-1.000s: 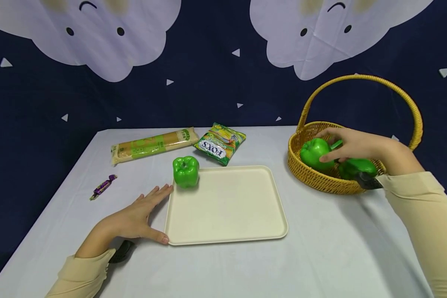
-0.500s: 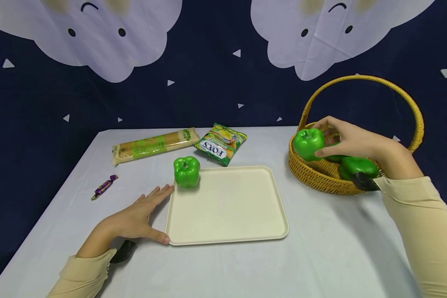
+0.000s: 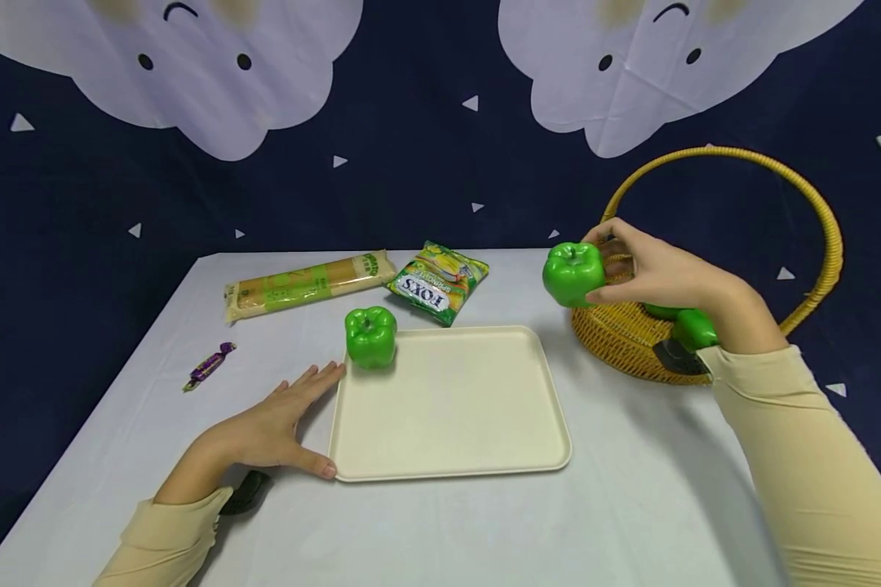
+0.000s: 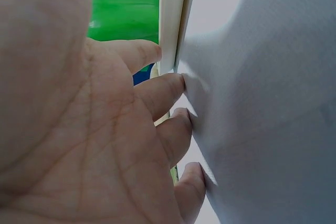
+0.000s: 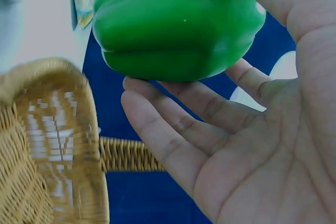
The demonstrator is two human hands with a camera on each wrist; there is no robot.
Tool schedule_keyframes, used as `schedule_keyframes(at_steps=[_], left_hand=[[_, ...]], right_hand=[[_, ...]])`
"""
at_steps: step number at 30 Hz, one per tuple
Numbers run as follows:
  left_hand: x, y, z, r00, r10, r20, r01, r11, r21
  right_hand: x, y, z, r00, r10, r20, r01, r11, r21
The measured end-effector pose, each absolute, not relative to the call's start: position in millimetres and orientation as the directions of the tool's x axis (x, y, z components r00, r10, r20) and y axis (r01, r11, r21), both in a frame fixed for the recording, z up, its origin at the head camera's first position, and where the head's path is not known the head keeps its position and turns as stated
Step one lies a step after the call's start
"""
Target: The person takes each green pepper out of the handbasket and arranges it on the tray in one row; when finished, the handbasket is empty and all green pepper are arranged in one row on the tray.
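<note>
My right hand [image 3: 653, 265] grips a green bell pepper [image 3: 573, 275] between thumb and fingers, held in the air at the left rim of the wicker basket [image 3: 617, 342]. The right wrist view shows that pepper [image 5: 178, 24] above the fingertips, with the basket's wall [image 5: 52, 129] beside it. More green produce [image 3: 693, 328] lies in the basket, partly hidden by my wrist. My left hand [image 3: 272, 428] is spread at the left edge of the cream tray [image 3: 455, 408], thumb and fingers touching its rim. A second green bell pepper [image 3: 370, 337] stands in the tray's far left corner.
Behind the tray lie a long yellow-green food packet [image 3: 308, 285] and a green Fox's bag [image 3: 438, 281]. A purple-wrapped candy [image 3: 209, 367] lies at the left. The basket's tall handle [image 3: 749, 155] arches up at the right. A dark patterned cloth hangs behind the white table.
My right hand has lifted the bell pepper out of the basket and carried it left past the rim. The left hand and the tray have stayed in place.
</note>
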State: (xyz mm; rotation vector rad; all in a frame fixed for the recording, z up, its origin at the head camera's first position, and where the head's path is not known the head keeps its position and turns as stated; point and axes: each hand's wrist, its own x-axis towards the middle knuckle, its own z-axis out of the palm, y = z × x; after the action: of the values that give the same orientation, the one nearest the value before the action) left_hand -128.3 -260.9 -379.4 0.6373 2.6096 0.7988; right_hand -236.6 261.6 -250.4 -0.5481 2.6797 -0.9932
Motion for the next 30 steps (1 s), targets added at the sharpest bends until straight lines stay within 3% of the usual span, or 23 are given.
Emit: schedule_keyframes(at_steps=[12, 30], left_hand=[[-129.2, -260.2, -381.4, -0.847, 0.503, -0.172, 0.33, 0.752, 0.57], [-129.7, -260.0, -379.1, -0.846, 0.501, -0.183, 0.317, 0.748, 0.583]], right_hand=[[-245.8, 217.4, -265.1, -0.845, -0.534, -0.033, -0.31, 0.539, -0.783], [-266.4, 161.6, -301.6, -0.762, -0.645, -0.062, -0.332, 0.471, -0.817]])
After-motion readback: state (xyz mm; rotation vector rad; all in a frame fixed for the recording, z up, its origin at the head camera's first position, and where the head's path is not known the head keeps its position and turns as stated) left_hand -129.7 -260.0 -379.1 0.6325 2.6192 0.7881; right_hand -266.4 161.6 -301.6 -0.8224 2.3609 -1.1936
